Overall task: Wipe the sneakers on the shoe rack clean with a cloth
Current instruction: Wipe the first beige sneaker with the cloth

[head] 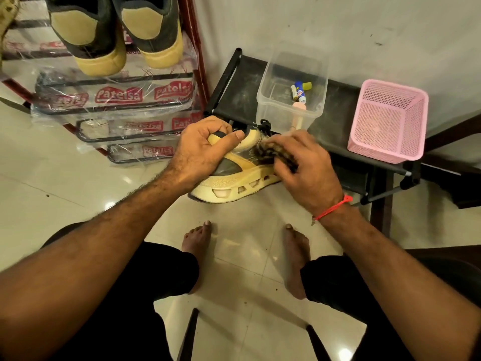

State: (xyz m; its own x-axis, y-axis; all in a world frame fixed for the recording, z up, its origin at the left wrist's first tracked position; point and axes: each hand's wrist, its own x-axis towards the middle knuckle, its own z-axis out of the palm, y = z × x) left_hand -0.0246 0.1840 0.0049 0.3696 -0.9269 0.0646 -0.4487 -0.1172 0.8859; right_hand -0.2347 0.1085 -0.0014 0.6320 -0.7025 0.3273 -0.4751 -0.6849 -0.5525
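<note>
The yellow sneaker (234, 175) sits tilted in front of you, above the tiled floor (78, 178), held up by your hands. Your left hand (203, 149) grips its heel collar, thumb curled over the top. Your right hand (299, 165) presses a dark patterned cloth (270, 152) against the upper, fingers curled round it, blurred. Behind stands a low black shelf (239, 100) holding a clear tub (286, 100) and a pink basket (387, 121).

1. One view only, from a camera worn on the person's head.
2. It faces forward and steeply down, over both forearms to the tiled floor (78, 165).
3. Wide-angle: straight edges bow near the frame borders.
4. Close range: the yellow sneaker (234, 178) sits just above centre, shoe rack (145, 110) upper left, wall (364, 29) along the top.
</note>
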